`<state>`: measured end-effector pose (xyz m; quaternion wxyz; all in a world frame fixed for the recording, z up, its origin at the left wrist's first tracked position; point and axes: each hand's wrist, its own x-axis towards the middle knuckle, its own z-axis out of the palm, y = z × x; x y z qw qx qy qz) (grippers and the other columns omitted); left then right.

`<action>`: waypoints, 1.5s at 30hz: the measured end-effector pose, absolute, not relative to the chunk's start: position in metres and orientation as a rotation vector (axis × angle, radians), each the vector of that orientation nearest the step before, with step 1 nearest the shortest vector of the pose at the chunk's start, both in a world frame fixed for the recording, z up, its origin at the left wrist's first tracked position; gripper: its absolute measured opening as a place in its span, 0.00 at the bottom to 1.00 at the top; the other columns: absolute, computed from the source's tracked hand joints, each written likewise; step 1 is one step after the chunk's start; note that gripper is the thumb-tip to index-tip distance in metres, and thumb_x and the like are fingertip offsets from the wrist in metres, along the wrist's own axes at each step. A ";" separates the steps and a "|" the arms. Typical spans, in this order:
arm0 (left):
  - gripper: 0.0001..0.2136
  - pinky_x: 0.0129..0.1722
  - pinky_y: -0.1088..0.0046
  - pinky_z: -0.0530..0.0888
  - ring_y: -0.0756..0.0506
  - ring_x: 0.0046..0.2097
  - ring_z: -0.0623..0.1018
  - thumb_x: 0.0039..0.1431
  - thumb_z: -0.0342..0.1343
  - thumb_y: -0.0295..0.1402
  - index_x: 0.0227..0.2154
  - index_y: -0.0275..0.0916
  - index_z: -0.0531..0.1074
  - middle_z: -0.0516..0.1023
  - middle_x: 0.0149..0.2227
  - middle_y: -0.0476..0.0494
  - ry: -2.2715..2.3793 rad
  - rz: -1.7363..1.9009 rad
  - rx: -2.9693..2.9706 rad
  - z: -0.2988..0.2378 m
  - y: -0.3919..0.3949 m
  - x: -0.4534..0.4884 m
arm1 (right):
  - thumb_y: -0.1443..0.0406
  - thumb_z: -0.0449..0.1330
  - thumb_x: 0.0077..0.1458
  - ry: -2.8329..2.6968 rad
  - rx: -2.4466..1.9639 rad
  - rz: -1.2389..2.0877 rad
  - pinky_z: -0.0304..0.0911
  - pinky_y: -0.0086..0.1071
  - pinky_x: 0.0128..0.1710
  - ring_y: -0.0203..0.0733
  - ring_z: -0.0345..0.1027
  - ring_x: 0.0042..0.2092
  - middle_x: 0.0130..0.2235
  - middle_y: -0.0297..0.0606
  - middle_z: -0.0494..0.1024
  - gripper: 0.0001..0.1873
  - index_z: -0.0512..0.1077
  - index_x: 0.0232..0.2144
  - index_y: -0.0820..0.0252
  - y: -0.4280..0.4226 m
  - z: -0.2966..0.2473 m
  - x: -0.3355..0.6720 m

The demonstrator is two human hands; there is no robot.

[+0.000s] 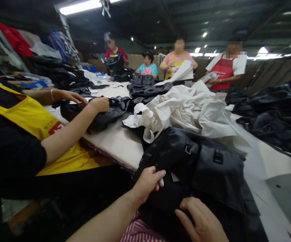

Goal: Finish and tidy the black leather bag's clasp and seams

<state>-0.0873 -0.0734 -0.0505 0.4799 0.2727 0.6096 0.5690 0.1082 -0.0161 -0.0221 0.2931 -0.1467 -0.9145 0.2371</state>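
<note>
The person's left hand (147, 185) is closed around a fold of a black leatherette jacket (198, 168), its fingers curled over the edge and a small white tag (175, 177) just beside them. The right hand (201, 222) lies across the lower part of the same jacket, fingers loosely extended and pinching nothing I can see. The jacket sits at the near end of a white-topped work table (112, 148), with two square buckles (218, 156) facing up and red-and-white striped cloth (137, 232) showing just below it. Crumpled white wrapping (185, 111) is heaped against its far side. To the left, a co-worker in a yellow apron (34, 124) has one hand (99, 105) pressed onto a black garment (110, 112), the other hand (69, 96) reaching out with its fingers spread. Stacked black garments (274, 124) lie along the right. Across the table, a co-worker in a red apron (223, 72) holds something white, and another in a pink shirt (178, 58) grips a white sheet (180, 72).
</note>
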 end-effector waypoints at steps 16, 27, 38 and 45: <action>0.14 0.16 0.82 0.51 0.58 0.16 0.57 0.49 0.57 0.41 0.26 0.35 0.63 0.66 0.19 0.54 1.410 1.433 0.598 -0.044 -0.072 -0.093 | 0.68 0.40 0.67 -2.482 -0.042 0.001 0.43 0.44 0.58 0.49 0.53 0.59 0.56 0.47 0.63 0.20 0.69 0.48 0.59 -0.037 -0.101 0.060; 0.18 0.15 0.82 0.46 0.59 0.14 0.53 0.40 0.62 0.42 0.22 0.38 0.58 0.63 0.16 0.57 1.276 1.423 0.465 -0.032 -0.070 -0.104 | 0.76 0.42 0.60 -2.209 0.004 0.543 0.60 0.36 0.46 0.42 0.65 0.46 0.42 0.42 0.71 0.15 0.65 0.42 0.63 -0.032 -0.066 0.060; 0.16 0.29 0.75 0.64 0.50 0.27 0.68 0.61 0.49 0.43 0.26 0.36 0.70 0.69 0.24 0.49 2.116 1.267 1.421 0.006 -0.091 -0.111 | 0.48 0.50 0.59 -1.893 -0.887 0.881 0.59 0.30 0.31 0.43 0.66 0.31 0.28 0.37 0.71 0.22 0.69 0.30 0.60 0.028 0.007 0.061; 0.05 0.42 0.67 0.64 0.43 0.41 0.70 0.57 0.58 0.35 0.33 0.39 0.73 0.73 0.36 0.46 2.188 0.866 2.011 0.005 -0.074 -0.102 | 0.44 0.49 0.55 -1.879 -1.005 1.014 0.54 0.30 0.26 0.39 0.59 0.25 0.22 0.32 0.64 0.25 0.63 0.22 0.58 0.040 -0.001 0.051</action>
